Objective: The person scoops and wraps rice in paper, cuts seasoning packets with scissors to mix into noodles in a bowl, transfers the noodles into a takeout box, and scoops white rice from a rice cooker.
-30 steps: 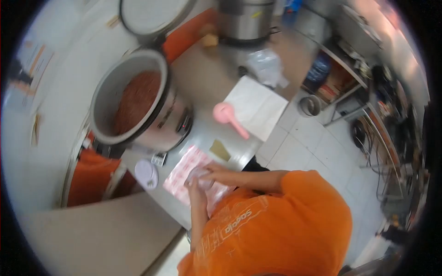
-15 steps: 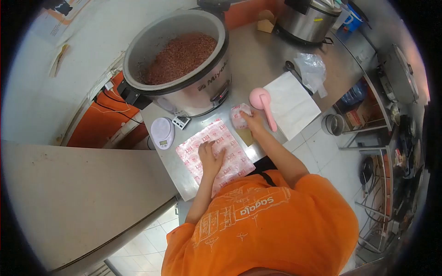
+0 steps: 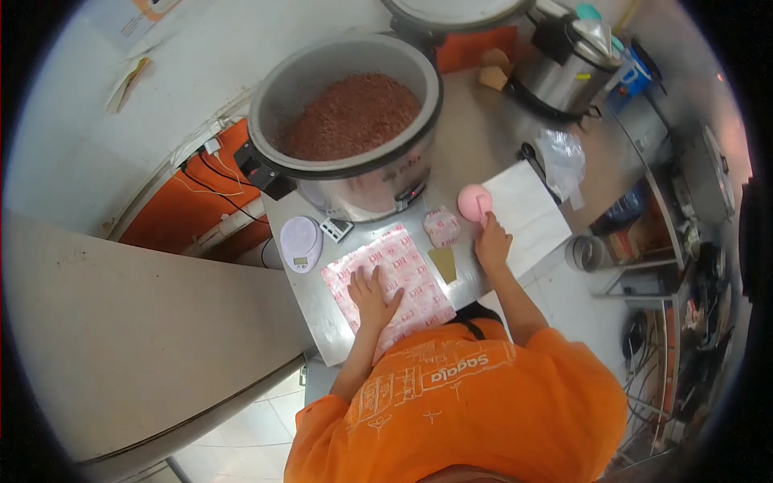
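My left hand [image 3: 373,299] lies spread on a sheet of red-and-white printed wrapping paper [image 3: 403,262]. Around the handle of a pink round scoop [image 3: 473,201], the fingers of my right hand [image 3: 493,243] are closed; the scoop rests at the edge of a stack of white paper [image 3: 527,217]. Between the two hands sits a small packet [image 3: 441,227] wrapped in the same print. Just below it is a flat yellowish-green piece [image 3: 442,265]. Reddish-brown grains, apparently cooked rice [image 3: 354,117], partly fill a large open cooker [image 3: 362,193] behind the sheet.
A lilac kitchen scale [image 3: 301,243] and a small white timer [image 3: 336,229] stand left of the sheet. Further back are a dark spoon [image 3: 529,153], a clear plastic bag [image 3: 561,165] and a second steel cooker [image 3: 560,76]. Shelves with pans line the right side.
My right hand has let go of the wrapped packet, leaving it on the table, and moved right onto the scoop's handle. My left hand stays on the sheet. The view has shifted slightly.
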A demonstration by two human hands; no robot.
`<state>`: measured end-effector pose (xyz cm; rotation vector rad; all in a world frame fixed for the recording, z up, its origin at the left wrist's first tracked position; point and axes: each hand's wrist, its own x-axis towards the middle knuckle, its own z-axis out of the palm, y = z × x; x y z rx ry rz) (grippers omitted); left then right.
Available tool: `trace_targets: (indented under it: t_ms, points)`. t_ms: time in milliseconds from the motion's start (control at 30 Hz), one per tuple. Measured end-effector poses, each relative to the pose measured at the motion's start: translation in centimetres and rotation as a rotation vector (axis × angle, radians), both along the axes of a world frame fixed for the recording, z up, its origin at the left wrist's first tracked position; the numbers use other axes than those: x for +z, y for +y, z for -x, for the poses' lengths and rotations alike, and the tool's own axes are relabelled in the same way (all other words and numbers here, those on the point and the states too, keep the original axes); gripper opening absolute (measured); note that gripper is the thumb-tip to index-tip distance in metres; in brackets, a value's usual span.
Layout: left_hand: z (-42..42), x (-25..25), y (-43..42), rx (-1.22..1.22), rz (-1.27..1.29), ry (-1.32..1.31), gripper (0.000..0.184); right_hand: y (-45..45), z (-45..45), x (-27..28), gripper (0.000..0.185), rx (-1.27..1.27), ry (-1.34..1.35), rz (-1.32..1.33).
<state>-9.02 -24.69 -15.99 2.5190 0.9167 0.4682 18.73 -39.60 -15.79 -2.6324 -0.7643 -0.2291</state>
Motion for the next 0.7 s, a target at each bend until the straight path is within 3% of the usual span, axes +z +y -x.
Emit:
trace_targets:
  t_ms: [33,167,267,300,333,400,467,500,533,700]
  points:
    - [-0.7,1.2,1.1,0.027,-0.015,-0.109,0.079,0.2,-0.8,0.0,0.048,-0.008,0.130,0.049]
    - [-2.5,8.4,6.2,0.164,-0.159,-0.410,0.079,0.7,-3.2,3.4,0.045,-0.158,0.207,-0.308]
    - [-4.5,11.7,11.4,0.246,-0.246,-0.722,0.084,3.5,-6.1,11.6,0.045,0.043,0.060,-0.851]
    - [-5.3,12.5,12.7,0.264,-0.271,-0.841,0.087,4.7,-9.1,13.7,0.046,0.109,-0.242,-0.709]
    - [-5.9,13.7,13.6,0.260,-0.301,-0.826,0.089,7.0,-8.0,20.2,0.044,0.125,-0.127,-0.623]
    - [-7.1,15.9,15.4,0.252,-0.372,-0.801,0.094,11.8,-7.3,29.4,0.044,0.389,-0.346,-0.331]
    - [-9.3,15.7,15.7,0.262,-0.363,-0.847,0.103,17.5,-6.5,34.0,0.031,0.440,-0.387,0.120]
    - [-10.3,15.4,15.0,0.274,-0.354,-0.861,0.106,20.3,-6.9,34.7,0.026,0.428,-0.432,0.373]
    - [-11.2,15.1,14.4,0.288,-0.341,-0.872,0.109,23.5,-8.5,33.0,0.022,0.506,-0.567,0.454]
    - [-14.6,11.8,13.6,0.291,-0.337,-0.943,0.125,32.8,-12.8,24.4,0.020,0.681,-0.595,0.804]
